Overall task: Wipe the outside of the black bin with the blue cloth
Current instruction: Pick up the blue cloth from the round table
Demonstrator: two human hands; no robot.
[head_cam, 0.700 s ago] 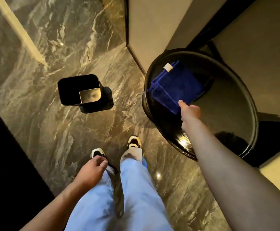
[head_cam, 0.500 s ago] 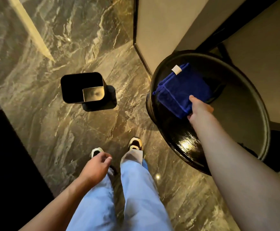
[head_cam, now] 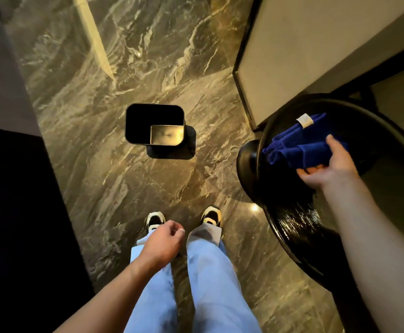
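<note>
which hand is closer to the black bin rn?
Left. The left hand hangs loosely curled above the knees, straight back from the black bin. The right hand is off to the right, gripping the blue cloth.

Possibly hotel room: polished marble floor (head_cam: 129,179), glossy black round table (head_cam: 292,227).

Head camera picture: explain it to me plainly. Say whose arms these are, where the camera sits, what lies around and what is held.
There is no machine here. A person wears a wide-angle camera on the head, so you look down along their own arms, light blue trousers and shoes to a marble floor. The right hand grips a bunched blue cloth over a round black table on the right. The left hand hangs loosely curled above the legs and holds nothing. The black bin stands open on the floor ahead, apart from both hands; no wiping has begun.
</note>
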